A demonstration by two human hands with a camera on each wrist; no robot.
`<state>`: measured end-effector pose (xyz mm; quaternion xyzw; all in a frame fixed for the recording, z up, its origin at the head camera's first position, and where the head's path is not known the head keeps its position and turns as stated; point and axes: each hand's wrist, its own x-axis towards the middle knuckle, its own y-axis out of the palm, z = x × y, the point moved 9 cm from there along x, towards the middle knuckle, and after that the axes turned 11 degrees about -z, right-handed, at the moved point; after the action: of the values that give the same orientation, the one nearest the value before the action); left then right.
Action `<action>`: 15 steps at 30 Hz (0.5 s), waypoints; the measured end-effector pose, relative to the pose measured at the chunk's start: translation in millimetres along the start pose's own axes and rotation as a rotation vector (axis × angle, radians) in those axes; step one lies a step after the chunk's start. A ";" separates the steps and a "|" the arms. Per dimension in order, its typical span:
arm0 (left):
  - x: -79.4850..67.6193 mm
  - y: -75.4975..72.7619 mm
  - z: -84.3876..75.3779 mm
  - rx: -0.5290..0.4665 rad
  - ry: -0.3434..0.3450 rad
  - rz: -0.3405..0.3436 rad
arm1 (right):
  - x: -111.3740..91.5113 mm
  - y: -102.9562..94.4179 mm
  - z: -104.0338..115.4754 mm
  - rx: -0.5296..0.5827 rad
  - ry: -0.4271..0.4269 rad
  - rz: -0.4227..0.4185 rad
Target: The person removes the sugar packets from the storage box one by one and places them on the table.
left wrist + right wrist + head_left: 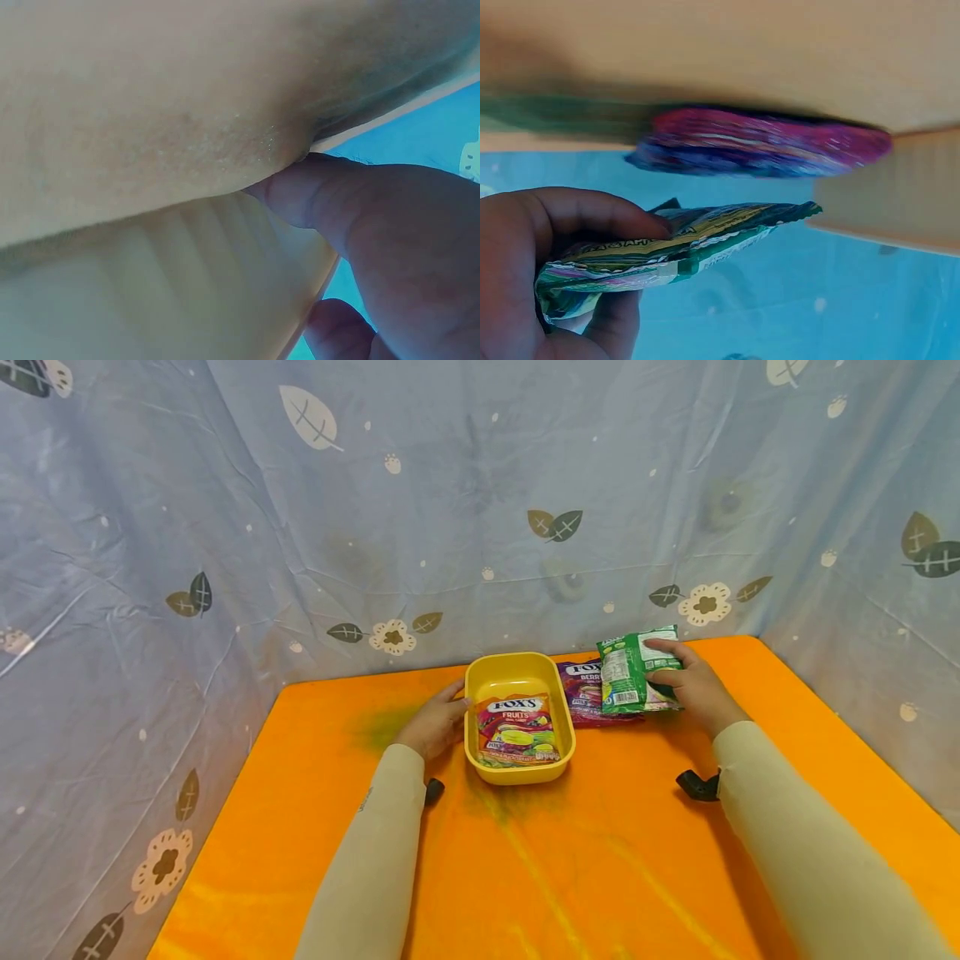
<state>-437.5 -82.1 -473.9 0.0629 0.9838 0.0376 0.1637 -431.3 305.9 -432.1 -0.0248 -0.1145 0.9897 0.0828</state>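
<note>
Hands (433, 725) (694, 688) reach forward, right pinching green packet (621, 670), left touching tub (525, 775).

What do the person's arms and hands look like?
Left hand and right hand: no gloves. Left sleeve and right sleeve: long, pale beige; the left has dark lettering, too small to read. A black part juts out by each wrist.

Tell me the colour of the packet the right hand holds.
Mostly green; the packet in the right hand shows best in the head view.

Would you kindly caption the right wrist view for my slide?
Right hand grips a green packet near a purple packet.
</note>
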 end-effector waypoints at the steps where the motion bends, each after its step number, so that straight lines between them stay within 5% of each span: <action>1: 0.3 -0.2 0.1 0.001 -0.002 -0.002 | 0.6 -2.5 -0.6 -0.011 -0.004 0.004; 15: 0.2 1.5 -1.2 -0.007 0.014 0.020 | 4.1 -29.3 -15.2 -0.152 -0.028 0.028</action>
<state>-438.0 -80.7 -472.7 0.0720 0.9841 0.0431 0.1568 -429.7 338.1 -440.3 -0.0187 -0.1902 0.9794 0.0654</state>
